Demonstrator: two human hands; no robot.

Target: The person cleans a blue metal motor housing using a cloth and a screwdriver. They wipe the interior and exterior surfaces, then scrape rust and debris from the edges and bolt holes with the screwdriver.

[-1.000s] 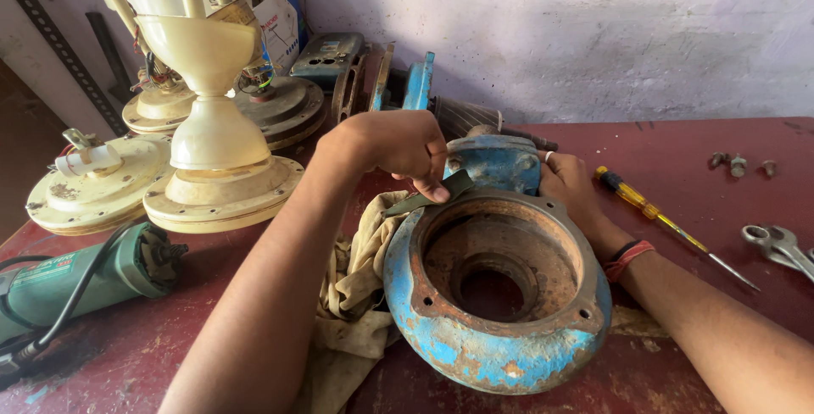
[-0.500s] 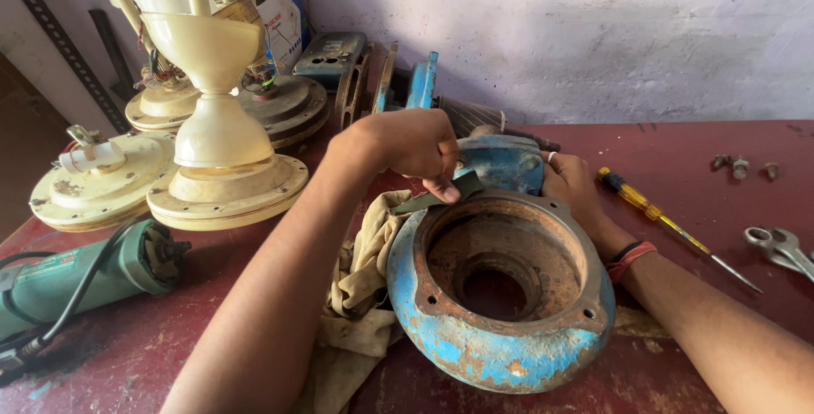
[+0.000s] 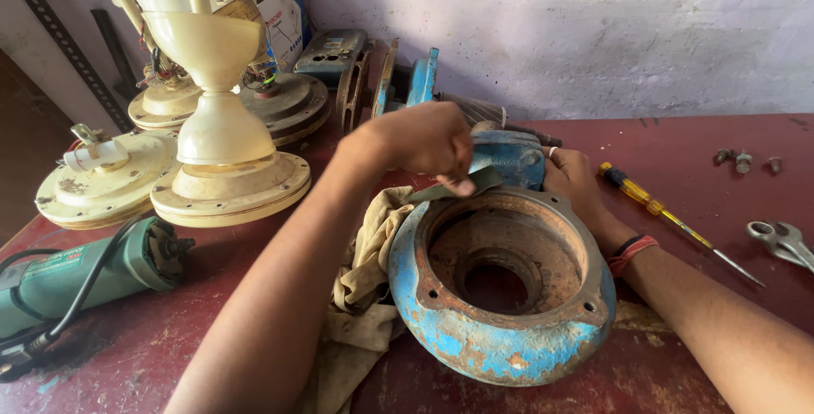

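Two hands: both rest on the round blue rusted cast-metal housing (image 3: 504, 283), which lies open side up on a beige rag (image 3: 365, 295) on the dark red desk (image 3: 721, 138).
Left hand (image 3: 424, 138): fingers curled shut on a thin grey strip (image 3: 458, 187), pressing it to the housing's upper rim.
Right hand (image 3: 572, 178): laid against the housing's far right side; whether this grip is closed cannot be told, as the fingers are hidden behind the casting.
Change since one second ago: the left hand has crept slightly along the rim with the strip; the housing and right hand have kept their places.
Judgement: work on the rim is under way, the right hand steadying.
Position of housing: directly below and touching both hands.
Surroundings: cream ceiling-fan motors (image 3: 225, 181) at left; green angle grinder (image 3: 76, 274) near left edge; yellow-handled screwdriver (image 3: 670, 219) and steel pliers (image 3: 784, 240) at right.
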